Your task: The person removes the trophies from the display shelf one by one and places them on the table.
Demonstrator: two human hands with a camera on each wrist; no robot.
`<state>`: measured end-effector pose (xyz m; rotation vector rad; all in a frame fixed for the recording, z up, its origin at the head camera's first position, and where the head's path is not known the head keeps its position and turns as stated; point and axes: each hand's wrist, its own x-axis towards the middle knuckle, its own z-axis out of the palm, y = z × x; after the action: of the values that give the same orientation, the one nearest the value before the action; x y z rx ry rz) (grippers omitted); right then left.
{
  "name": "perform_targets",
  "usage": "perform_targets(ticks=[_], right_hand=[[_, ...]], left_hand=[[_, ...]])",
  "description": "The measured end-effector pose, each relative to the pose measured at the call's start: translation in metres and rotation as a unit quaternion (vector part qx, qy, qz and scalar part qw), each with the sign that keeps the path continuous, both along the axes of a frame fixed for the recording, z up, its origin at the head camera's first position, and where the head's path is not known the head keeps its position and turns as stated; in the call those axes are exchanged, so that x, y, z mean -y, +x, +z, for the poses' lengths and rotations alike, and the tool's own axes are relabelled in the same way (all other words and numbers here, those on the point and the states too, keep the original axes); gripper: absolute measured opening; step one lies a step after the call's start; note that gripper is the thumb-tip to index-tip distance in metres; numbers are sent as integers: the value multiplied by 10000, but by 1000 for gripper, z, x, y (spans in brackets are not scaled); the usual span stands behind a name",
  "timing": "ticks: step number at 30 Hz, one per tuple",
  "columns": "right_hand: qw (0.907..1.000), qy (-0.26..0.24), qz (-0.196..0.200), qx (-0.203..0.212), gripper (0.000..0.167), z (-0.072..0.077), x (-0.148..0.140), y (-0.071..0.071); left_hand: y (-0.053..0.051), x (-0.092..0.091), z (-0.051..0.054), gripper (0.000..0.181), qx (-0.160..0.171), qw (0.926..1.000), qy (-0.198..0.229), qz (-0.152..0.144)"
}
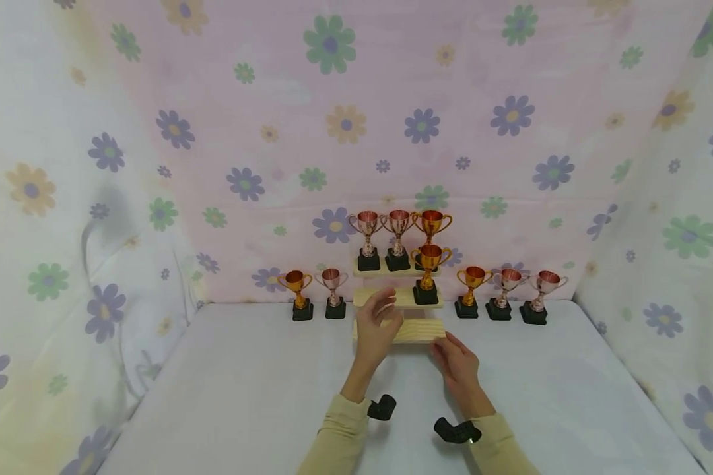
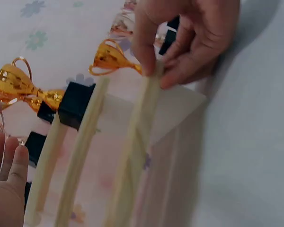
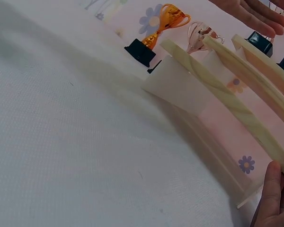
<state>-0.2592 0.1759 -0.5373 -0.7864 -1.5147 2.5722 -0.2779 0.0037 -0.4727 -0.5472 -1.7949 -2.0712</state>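
Observation:
A three-tier wooden stand (image 1: 416, 331) holds two rose-coloured trophies and a gold one on its top shelf. One gold trophy (image 1: 426, 291) stands upright at the right end of the middle shelf. My left hand (image 1: 375, 330) is raised in front of the stand's left part, fingers loosely bent with nothing between them; in the right wrist view that hand (image 3: 255, 14) shows extended fingers. At the bottom shelf's right end, my right hand (image 1: 459, 371) pinches the board, and the left wrist view shows this hand (image 2: 191, 40) at the shelf end (image 2: 149, 101).
Left of the stand, a gold trophy (image 1: 301, 307) and a rose-coloured trophy (image 1: 335, 306) stand on the white table (image 1: 243, 396). Another gold trophy (image 1: 467, 306) and two rose-coloured trophies (image 1: 502, 306) are on its right. Flowered cloth (image 1: 285, 171) rises behind and at both sides.

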Motion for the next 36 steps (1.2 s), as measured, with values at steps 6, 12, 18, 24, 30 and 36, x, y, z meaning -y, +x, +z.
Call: perform_targets(ticks=[6,12,18,24,30,36], right_hand=[[10000,22,-13,-48,57,-1,0,0],[10000,0,-79,-41,56,-1,-3,-1],[10000,25,-19,-26,55,-3,-3,-1],[10000,58,-20,-78,54,-1,-1,-2],[9999,112,-52,-31,54,-3,-2,-4],[9999,127,-80,19,54,-5,-2,-5]], left_hand=[[-16,-16,23,51,349,9988,279,-183],[-36,-32,40,60,622,9974,178,-324],[-49,-46,55,65,768,9968,-37,-220],[-58,-55,69,68,983,9940,-434,-196],[-66,-61,75,64,1081,9917,-694,-53],[-65,-64,76,45,835,9897,-1061,474]])
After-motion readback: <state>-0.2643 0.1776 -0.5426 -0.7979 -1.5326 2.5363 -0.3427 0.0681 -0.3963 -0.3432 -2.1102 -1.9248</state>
